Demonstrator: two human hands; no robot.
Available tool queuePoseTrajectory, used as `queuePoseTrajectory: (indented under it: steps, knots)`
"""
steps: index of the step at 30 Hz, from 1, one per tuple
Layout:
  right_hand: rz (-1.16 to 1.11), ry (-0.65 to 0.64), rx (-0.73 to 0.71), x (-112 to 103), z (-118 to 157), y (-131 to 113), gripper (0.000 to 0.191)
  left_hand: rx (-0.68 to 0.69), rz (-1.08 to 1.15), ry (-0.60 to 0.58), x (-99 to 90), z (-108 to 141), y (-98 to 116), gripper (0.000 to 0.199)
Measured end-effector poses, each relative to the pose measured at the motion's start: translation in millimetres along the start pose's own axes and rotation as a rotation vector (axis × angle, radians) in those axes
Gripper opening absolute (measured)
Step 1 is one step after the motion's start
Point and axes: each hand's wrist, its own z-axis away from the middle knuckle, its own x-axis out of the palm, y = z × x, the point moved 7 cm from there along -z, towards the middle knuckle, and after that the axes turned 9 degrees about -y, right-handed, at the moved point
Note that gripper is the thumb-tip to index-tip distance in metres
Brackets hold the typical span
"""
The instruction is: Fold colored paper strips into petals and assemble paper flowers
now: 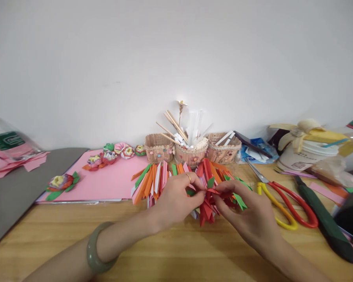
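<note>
Over the wooden table, my left hand (179, 197), ring on a finger, pinches thumb to index at the left end of a red folded paper piece (213, 191). My right hand (253, 207) grips its right side between thumb and fingers. A green folded tip (211, 182) sticks up just above it. Below and between the hands lie more red folded papers (206, 213). Behind my left hand fan out orange, white, pink and green folded strips (153, 182); behind my right hand are further red and orange strips (220, 172). My hands partly cover these piles.
Three woven baskets (159, 149) with sticks and straws stand along the wall. Paper flowers (60, 184) rest on pink sheets (106, 184) at left. To the right are scissors (288, 203), a dark green-handled tool (326, 219), and a white cup (307, 154) with a banana peel (300, 135).
</note>
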Motion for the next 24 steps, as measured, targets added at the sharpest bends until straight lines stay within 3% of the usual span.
queuePoseTrajectory:
  steps: [2,4,6,8,9,11,14,16,18,19,22,24]
  knots:
    - [0.101,0.057,-0.11,-2,2,-7,0.01,0.185,-0.147,0.028,-0.1,4,13,0.01]
    - [0.154,0.078,-0.221,-3,4,-14,0.011,0.27,-0.124,-0.014,0.8,7,20,0.01]
    - [0.168,0.083,-0.281,-5,5,-16,0.011,0.139,0.109,-0.072,-1.0,3,13,0.009]
    - [0.181,0.091,-0.29,-7,5,-16,0.012,-0.059,0.377,-0.132,1.1,0,1,0.022]
    - [0.187,0.093,-0.287,-7,5,-15,0.012,-0.094,0.435,-0.153,2.2,-1,0,0.025]
    - [0.188,0.083,-0.301,-7,4,-16,0.014,-0.127,0.431,-0.171,3.6,-3,-2,0.023]
    - [0.171,0.078,-0.339,-8,4,-21,0.019,-0.092,0.336,-0.082,-1.7,-6,-3,0.012]
    - [0.148,0.146,-0.284,-14,2,-20,0.018,-0.035,0.277,0.011,-8.5,-6,-1,0.009]
    - [0.058,0.134,-0.128,-17,-2,-11,0.009,0.022,0.204,0.07,-14.1,-4,3,0.007]
    - [-0.017,0.067,-0.032,-13,-5,-5,0.007,0.044,0.168,0.08,-15.5,-4,5,0.006]
    - [-0.296,-0.212,0.193,7,-9,10,0.026,0.081,0.078,0.055,-15.0,-2,10,0.007]
    - [-0.444,-0.284,0.267,14,-9,13,0.034,0.095,0.049,0.021,-12.4,-2,11,0.008]
